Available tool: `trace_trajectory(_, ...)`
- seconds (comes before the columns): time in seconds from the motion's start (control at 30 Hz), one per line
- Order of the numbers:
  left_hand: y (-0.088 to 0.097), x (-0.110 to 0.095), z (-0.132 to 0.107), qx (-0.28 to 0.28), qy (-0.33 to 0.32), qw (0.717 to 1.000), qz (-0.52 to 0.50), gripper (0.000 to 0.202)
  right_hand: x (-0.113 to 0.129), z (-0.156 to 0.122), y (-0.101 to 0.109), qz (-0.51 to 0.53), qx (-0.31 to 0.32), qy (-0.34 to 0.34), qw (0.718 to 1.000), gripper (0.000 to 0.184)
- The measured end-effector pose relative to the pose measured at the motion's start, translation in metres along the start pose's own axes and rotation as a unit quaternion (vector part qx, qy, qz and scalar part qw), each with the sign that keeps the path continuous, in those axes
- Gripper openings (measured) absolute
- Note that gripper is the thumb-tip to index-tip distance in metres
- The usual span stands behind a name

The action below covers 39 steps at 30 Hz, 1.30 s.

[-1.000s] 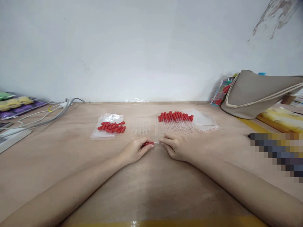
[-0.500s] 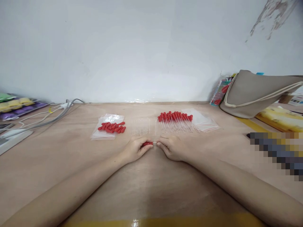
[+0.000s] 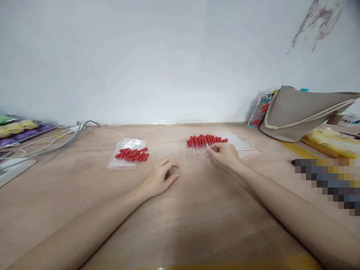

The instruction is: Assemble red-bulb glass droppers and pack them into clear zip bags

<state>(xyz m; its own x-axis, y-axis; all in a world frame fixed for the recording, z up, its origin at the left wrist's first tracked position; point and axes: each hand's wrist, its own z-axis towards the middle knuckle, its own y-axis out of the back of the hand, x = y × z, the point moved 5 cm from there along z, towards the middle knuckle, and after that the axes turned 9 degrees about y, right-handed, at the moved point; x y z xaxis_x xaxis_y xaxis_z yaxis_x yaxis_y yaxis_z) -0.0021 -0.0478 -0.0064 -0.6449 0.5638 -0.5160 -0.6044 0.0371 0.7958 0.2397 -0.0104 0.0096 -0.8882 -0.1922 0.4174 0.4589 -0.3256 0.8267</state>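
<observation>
My left hand (image 3: 162,177) rests on the table with thumb and fingers apart and nothing between them. Just beyond its fingertips lies a row of thin clear tubes (image 3: 167,152). My right hand (image 3: 225,154) pinches the clear tube of a red-bulbed dropper over the front of a row of similar droppers (image 3: 199,140), bulbs pointing to the wall. The held dropper's bulb overlaps the others, so its outline is hard to separate. Loose red rubber bulbs (image 3: 132,154) are heaped on clear plastic bags (image 3: 112,164) to the left.
More clear plastic bags (image 3: 246,149) lie right of the droppers. A grey bag (image 3: 303,112) and a printed packet (image 3: 258,110) stand at the back right, near a yellow packet (image 3: 332,143). Cables (image 3: 66,139) and a tray of coloured packs (image 3: 26,131) occupy the left.
Both hands were together on a red bulb and tube. My left hand has let go and opened; my right hand has moved right and away from me with the dropper to the row.
</observation>
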Motion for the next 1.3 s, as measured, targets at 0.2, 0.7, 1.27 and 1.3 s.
trace_trajectory(0.2, -0.002, -0.002, 0.001, 0.027, 0.003, 1.0, -0.015, 0.014, -0.02, 0.035, -0.006, -0.023, -0.015, -0.13, 0.991, 0.024)
trace_trajectory(0.7, -0.002, 0.0, 0.003, 0.039, 0.003, 0.999, -0.017, 0.012, 0.048, 0.028, -0.037, -0.063, 0.067, 0.034, 0.995, 0.023)
trace_trajectory(1.27, 0.089, 0.083, 0.054, -0.067, 0.174, 0.935, 0.301, 0.02, 0.078, 0.051, -0.071, -0.074, 0.171, -0.054, 0.981, 0.03)
trace_trajectory(1.3, 0.092, 0.094, 0.059, -0.033, 0.19, 0.936, 0.296, 0.02, 0.077, 0.052, -0.071, -0.069, 0.173, -0.054, 0.981, 0.031)
